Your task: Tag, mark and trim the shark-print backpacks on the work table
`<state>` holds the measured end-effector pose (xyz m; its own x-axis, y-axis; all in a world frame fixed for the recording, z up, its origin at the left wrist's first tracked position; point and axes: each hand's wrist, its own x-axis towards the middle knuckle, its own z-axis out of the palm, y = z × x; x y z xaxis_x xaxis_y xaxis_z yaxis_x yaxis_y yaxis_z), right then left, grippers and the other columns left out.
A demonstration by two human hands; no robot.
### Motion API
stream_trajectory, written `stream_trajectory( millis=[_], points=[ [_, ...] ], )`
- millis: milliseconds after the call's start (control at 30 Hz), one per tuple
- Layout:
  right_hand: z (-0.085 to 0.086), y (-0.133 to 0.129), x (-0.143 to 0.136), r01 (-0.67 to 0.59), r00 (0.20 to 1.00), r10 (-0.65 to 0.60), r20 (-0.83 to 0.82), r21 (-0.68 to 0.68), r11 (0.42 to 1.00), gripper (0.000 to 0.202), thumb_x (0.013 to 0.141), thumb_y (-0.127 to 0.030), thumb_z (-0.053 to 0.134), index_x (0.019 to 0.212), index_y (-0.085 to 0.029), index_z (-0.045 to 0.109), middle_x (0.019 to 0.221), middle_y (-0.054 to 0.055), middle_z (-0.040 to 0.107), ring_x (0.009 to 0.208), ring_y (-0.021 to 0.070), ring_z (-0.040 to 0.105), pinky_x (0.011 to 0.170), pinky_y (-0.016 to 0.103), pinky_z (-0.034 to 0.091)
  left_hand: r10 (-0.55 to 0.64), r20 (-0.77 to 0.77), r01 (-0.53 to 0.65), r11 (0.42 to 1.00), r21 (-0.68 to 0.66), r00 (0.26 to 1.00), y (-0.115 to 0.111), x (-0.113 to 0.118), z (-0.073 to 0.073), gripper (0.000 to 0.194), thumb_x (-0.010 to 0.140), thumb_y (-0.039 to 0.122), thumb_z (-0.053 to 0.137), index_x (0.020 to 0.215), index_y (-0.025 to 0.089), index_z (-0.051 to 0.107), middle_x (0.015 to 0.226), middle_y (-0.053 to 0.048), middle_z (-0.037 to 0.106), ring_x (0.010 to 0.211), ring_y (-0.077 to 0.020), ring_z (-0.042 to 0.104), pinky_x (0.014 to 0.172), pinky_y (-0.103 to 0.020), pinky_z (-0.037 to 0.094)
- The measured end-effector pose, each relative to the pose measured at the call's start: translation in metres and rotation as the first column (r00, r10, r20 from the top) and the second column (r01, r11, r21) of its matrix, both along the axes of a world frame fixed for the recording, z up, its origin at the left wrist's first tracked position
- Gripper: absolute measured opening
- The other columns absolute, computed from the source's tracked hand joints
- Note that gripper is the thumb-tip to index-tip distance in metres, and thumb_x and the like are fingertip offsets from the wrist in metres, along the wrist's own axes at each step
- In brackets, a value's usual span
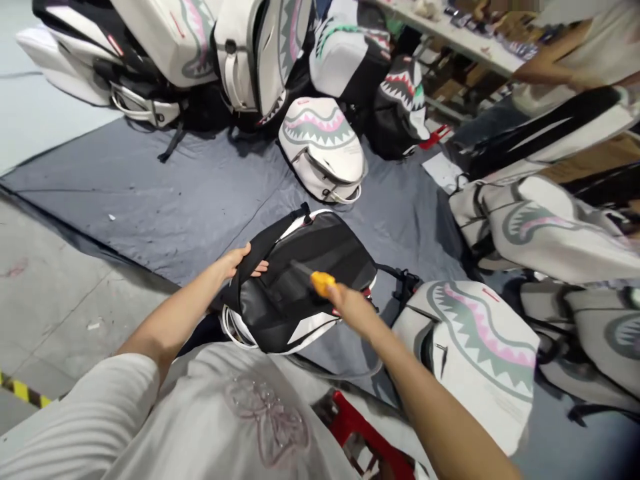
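A backpack (300, 280) lies with its black back panel facing up on the dark sheet in front of me. My left hand (245, 262) is closed around its black shoulder strap (263, 248) at the left side; the thumb shows on one side and fingertips on the other. Above the panel's right half, my right hand (347, 303) grips a tool with a yellow-orange handle (323, 283). Its thin greyish end points left over the panel and is blurred, so its exact kind is unclear. I cannot tell whether that end touches the backpack.
Beyond lies a white backpack (323, 147) with a pink and grey shark-mouth print. Another printed backpack (487, 353) is at my right, with several more along the back and right. A red stool (360, 427) shows below. Another person's arm (550, 67) is at the upper right.
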<state>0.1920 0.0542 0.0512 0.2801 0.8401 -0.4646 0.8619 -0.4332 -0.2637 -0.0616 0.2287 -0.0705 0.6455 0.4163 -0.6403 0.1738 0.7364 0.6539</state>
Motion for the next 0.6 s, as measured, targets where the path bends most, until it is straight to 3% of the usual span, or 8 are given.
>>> stream_trajectory(
  millis=[100, 200, 300, 367, 433, 533, 600],
  points=[
    [0.009, 0.003, -0.003, -0.088, 0.995, 0.084, -0.056, -0.074, 0.993, 0.044, 0.102, -0.048, 0.034, 0.093, -0.02, 0.066, 0.083, 0.009, 0.073, 0.078, 0.0227, 0.069, 0.07, 0.03, 0.047, -0.009, -0.014, 0.008, 0.999, -0.034, 1.0, 0.002, -0.002, -0.007, 0.08, 0.099, 0.056, 0.004, 0.105, 0.006, 0.067, 0.133, -0.026, 0.061, 0.124, -0.0284, 0.062, 0.099, -0.04, 0.055],
    [0.018, 0.018, 0.0, -0.177, 0.979, 0.165, -0.122, -0.092, 0.98, 0.044, 0.101, -0.049, 0.035, 0.09, -0.02, 0.066, 0.084, 0.009, 0.073, 0.078, 0.0225, 0.067, 0.067, 0.028, 0.045, -0.037, -0.044, 0.037, 0.999, 0.0, 0.998, 0.004, -0.003, -0.005, 0.08, 0.1, 0.054, 0.003, 0.1, 0.007, 0.068, 0.125, -0.024, 0.067, 0.118, -0.0279, 0.066, 0.096, -0.04, 0.057],
    [0.027, 0.04, 0.004, -0.066, 0.996, 0.067, 0.058, -0.007, 0.998, 0.05, 0.103, -0.047, 0.023, 0.102, -0.017, 0.063, 0.089, 0.014, 0.071, 0.082, 0.0258, 0.067, 0.068, 0.031, 0.043, -0.064, -0.127, 0.078, 0.991, 0.106, 0.99, 0.004, 0.0, 0.001, 0.081, 0.1, 0.053, 0.002, 0.102, 0.007, 0.068, 0.117, -0.023, 0.07, 0.11, -0.027, 0.069, 0.09, -0.038, 0.058],
    [0.033, 0.051, 0.007, -0.152, 0.988, 0.153, 0.017, -0.031, 0.988, 0.048, 0.102, -0.05, 0.027, 0.103, -0.019, 0.063, 0.09, 0.012, 0.072, 0.084, 0.0251, 0.067, 0.069, 0.03, 0.043, -0.048, -0.226, 0.101, 0.968, 0.23, 0.973, -0.002, 0.009, 0.007, 0.079, 0.1, 0.054, 0.004, 0.115, 0.007, 0.066, 0.117, -0.023, 0.07, 0.108, -0.0276, 0.069, 0.09, -0.04, 0.058],
    [0.04, 0.058, 0.011, -0.237, 0.971, 0.235, -0.04, -0.054, 0.97, 0.046, 0.102, -0.05, 0.029, 0.104, -0.02, 0.064, 0.092, 0.01, 0.073, 0.085, 0.0237, 0.068, 0.07, 0.028, 0.043, 0.017, -0.334, 0.127, 0.906, 0.404, 0.942, -0.017, 0.023, 0.014, 0.069, 0.1, 0.057, 0.016, 0.135, 0.012, 0.055, 0.132, -0.02, 0.062, 0.121, -0.0298, 0.061, 0.1, -0.045, 0.051],
    [0.049, 0.059, 0.019, -0.122, 0.98, 0.123, 0.155, -0.018, 0.992, 0.049, 0.103, -0.047, 0.026, 0.11, -0.017, 0.064, 0.096, 0.014, 0.073, 0.088, 0.0258, 0.068, 0.071, 0.03, 0.043, 0.113, -0.441, 0.227, 0.73, 0.645, 0.891, -0.045, 0.047, 0.019, 0.062, 0.095, 0.049, 0.051, 0.151, 0.028, 0.038, 0.161, -0.013, 0.03, 0.146, -0.0369, 0.029, 0.118, -0.056, 0.026],
    [0.052, 0.054, 0.027, -0.132, 0.981, 0.146, 0.126, -0.116, 0.985, 0.049, 0.102, -0.049, 0.03, 0.106, -0.017, 0.067, 0.095, 0.014, 0.073, 0.087, 0.0267, 0.068, 0.07, 0.03, 0.044, 0.121, -0.489, 0.324, 0.61, 0.723, 0.864, -0.058, 0.058, 0.019, 0.067, 0.089, 0.034, 0.063, 0.152, 0.032, 0.038, 0.166, -0.011, 0.015, 0.15, -0.0401, 0.018, 0.119, -0.06, 0.016]
  ],
)
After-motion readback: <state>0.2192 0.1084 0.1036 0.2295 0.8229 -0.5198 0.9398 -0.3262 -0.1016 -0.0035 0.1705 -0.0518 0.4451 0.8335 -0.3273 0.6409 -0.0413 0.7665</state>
